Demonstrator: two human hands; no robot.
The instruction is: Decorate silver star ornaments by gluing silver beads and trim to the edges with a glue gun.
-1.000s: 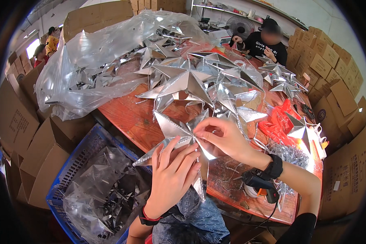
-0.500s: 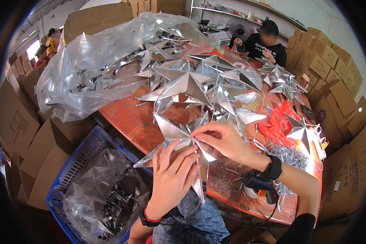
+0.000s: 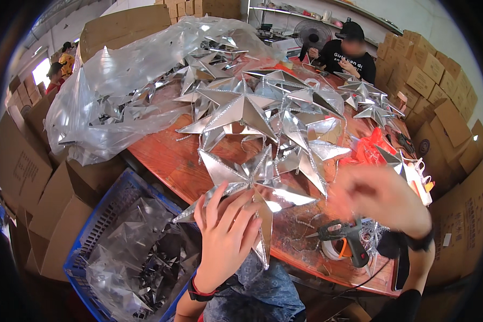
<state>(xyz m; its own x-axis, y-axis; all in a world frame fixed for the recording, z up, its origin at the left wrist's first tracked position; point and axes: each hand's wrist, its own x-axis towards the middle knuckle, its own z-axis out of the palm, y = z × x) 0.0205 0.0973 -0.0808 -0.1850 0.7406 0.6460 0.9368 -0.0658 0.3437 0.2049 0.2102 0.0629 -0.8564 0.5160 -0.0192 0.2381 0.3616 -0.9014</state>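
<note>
A silver five-pointed star (image 3: 225,169) with a glittery trim along its ridges lies before me, over the table's near edge. My left hand (image 3: 225,236) rests on its lower left part, fingers spread over the shiny faces. To the right, my right hand (image 3: 378,196) is off the star and smeared by motion; its fingers cannot be made out. Below that hand, a black hot glue gun (image 3: 354,241) is on the table, its nozzle toward the star. Beside the gun sits a tangle of silver tinsel (image 3: 378,228).
More silver stars (image 3: 241,110) are piled behind mine, next to a big clear plastic bag (image 3: 129,59) of stars. A blue basket (image 3: 99,214) stands at lower left. Red plastic (image 3: 367,150) lies at right. Across the table sits a co-worker (image 3: 349,59); cartons (image 3: 424,80) are stacked around.
My right hand has left the star's middle and swung right, above the glue gun, which now shows more fully. My left hand stays on the star.
</note>
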